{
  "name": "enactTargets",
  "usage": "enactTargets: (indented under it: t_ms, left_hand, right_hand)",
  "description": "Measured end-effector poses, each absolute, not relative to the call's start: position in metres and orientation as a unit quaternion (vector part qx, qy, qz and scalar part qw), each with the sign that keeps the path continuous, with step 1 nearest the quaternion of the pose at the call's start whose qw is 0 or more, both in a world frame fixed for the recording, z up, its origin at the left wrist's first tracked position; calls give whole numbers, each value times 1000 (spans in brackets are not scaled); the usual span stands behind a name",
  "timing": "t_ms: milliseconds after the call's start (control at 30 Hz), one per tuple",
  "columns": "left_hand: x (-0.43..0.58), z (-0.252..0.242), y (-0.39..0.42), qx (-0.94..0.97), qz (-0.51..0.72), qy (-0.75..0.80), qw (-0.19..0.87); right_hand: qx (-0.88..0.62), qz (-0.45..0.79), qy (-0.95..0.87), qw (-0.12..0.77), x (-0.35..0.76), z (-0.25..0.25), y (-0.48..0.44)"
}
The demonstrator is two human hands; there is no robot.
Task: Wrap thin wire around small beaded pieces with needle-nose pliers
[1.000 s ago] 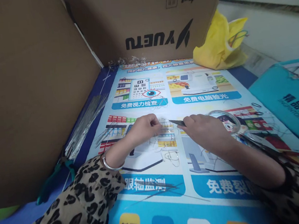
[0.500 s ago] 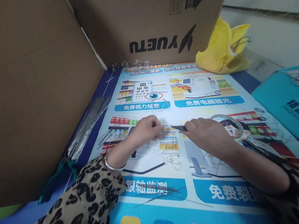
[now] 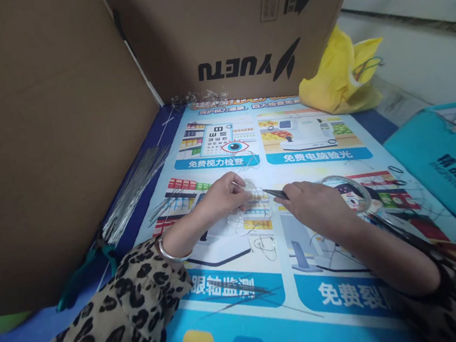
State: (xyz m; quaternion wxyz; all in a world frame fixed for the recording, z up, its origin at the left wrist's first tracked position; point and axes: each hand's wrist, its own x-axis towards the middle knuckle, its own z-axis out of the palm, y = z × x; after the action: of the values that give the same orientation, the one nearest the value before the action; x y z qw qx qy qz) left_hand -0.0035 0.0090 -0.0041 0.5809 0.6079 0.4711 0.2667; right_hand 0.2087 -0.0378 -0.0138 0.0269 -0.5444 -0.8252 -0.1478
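Light is dim and cool overall, brightest mid-poster (image 3: 280, 225); source out of frame. Left cardboard panel (image 3: 52, 147) lies in brown shade, darkening downward. Wire bundle (image 3: 137, 184) shows a grey sheen, strands merging. Lettering on turquoise box (image 3: 418, 144) is soft. Wide-angle stretch enlarges the left sleeve (image 3: 105, 322).

Dark pointed tool (image 3: 275, 193), rear hidden
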Motion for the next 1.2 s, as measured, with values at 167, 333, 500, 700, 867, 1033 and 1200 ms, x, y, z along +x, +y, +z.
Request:
enactTargets:
  t_ms: [167, 333, 500, 700, 867, 1033, 1200]
  left_hand:
    - [-3, 1, 7, 569, 270, 463, 624]
    - [-5, 1, 6, 531, 256, 438, 679]
    - [-7, 2, 6, 488, 260, 424, 718]
    - [-6, 10, 4, 455, 268, 411, 743]
    - [-8, 7, 4, 456, 267, 404, 747]
    - [-6, 5, 4, 449, 259, 419, 746]
    - [-3, 2, 2, 469, 272, 423, 726]
  right_hand:
    - [-561, -139, -816, 31, 209, -11, -38]
    - [-557, -146, -817, 39, 209, -13, -38]
    - [-557, -170, -811, 58, 212, -18, -36]
    - [-558, -189, -806, 67, 213, -20, -36]
    - [-571, -172, -801, 58, 212, -20, -35]
    - [-578, -167, -798, 47, 212, -20, -35]
    - [-564, -176, -805, 55, 212, -20, -35]
